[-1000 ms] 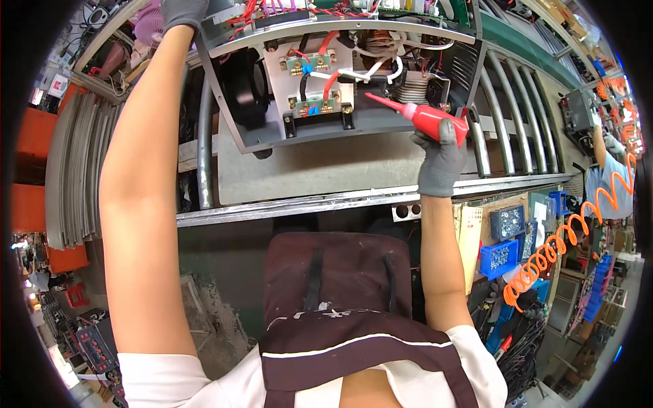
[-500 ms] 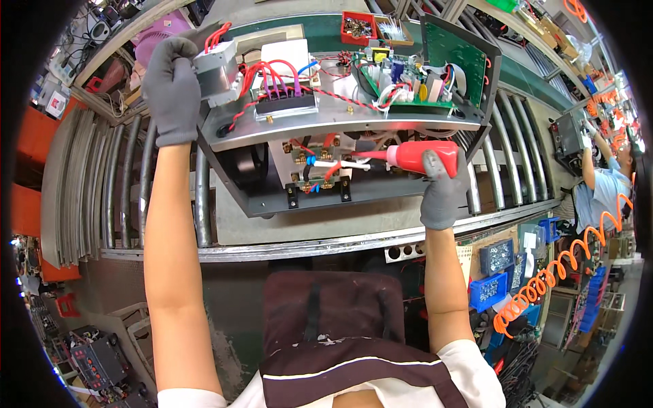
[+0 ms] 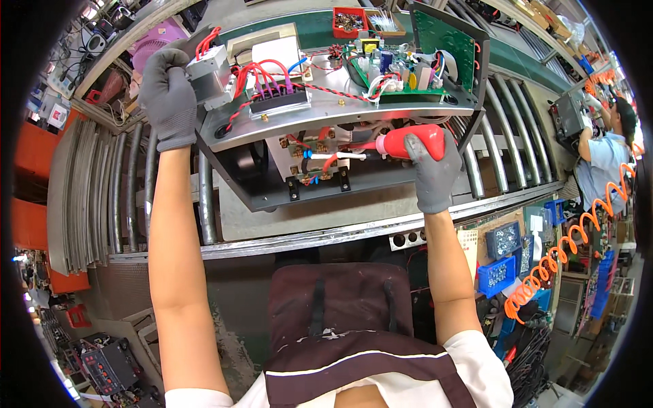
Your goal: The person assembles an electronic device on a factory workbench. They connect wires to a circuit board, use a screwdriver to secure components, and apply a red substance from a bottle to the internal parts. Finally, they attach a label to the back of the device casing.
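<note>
A grey glove covers my left hand (image 3: 170, 102), whose fingers are wrapped round the edge of an upright dark panel (image 3: 198, 42) at the left end of an opened electrical machine. Beside that hand sits a grey metal block (image 3: 209, 76) with red wires. My gloved right hand (image 3: 435, 178) is closed round a red squeeze bottle (image 3: 431, 138). The bottle lies nearly level, its thin nozzle pointing left beneath the machine's metal shelf (image 3: 326, 121), near wired terminals (image 3: 309, 153). Whether the tip touches anything I cannot tell. Green circuit boards (image 3: 445, 51) stand on the shelf's right side.
The machine rests over a roller conveyor (image 3: 507, 136). Behind it are a red parts bin (image 3: 349, 24) and another small box (image 3: 386, 24). Blue bins (image 3: 496, 275) and an orange coiled hose (image 3: 544, 272) are at right. Another person (image 3: 605, 160) works farther right.
My right hand and the red bottle have shifted slightly up and left, the bottle now more tucked under the shelf. My left hand keeps its hold. The whole view has moved a little.
</note>
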Motion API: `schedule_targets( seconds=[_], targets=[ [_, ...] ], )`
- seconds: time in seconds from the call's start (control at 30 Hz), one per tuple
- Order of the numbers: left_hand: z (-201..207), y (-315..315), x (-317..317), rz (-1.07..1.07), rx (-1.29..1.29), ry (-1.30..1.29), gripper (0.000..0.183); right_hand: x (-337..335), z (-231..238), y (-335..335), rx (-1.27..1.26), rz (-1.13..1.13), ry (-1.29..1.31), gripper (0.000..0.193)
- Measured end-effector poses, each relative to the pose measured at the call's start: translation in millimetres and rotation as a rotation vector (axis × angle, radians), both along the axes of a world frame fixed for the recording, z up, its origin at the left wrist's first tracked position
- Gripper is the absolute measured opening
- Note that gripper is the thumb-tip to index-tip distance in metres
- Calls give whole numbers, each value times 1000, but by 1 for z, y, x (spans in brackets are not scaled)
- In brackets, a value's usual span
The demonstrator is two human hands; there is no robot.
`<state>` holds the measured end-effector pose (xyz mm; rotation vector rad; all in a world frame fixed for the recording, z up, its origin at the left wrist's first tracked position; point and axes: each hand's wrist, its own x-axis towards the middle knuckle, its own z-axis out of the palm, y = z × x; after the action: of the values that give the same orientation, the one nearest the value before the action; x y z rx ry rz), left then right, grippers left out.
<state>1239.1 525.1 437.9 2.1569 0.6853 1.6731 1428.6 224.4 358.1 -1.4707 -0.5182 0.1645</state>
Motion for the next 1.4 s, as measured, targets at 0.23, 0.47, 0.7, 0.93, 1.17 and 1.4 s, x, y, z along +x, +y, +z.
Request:
schedule_targets(
  seconds=[0.23, 0.47, 0.7, 0.93, 1.17, 1.4],
  targets=[
    [0, 13, 8, 21, 51, 3, 17, 11, -29, -19, 279, -12, 275, 28],
    [-7, 52, 12, -48, 88, -2, 16, 1, -66, -93, 596, -36, 713, 47],
    [-6, 57, 15, 55, 15, 108, 16, -9, -87, -128, 672, -69, 797, 51],
    [-2, 62, 7, -129, -45, 152, 19, -13, -85, -127, 687, 57, 755, 66],
    [2, 7, 3, -97, 79, 8, 17, -12, -38, -121, 730, 105, 473, 56],
    [-3, -15, -8, -28, 121, -6, 16, -28, 10, -87, 395, -175, -443, 50]
  ],
)
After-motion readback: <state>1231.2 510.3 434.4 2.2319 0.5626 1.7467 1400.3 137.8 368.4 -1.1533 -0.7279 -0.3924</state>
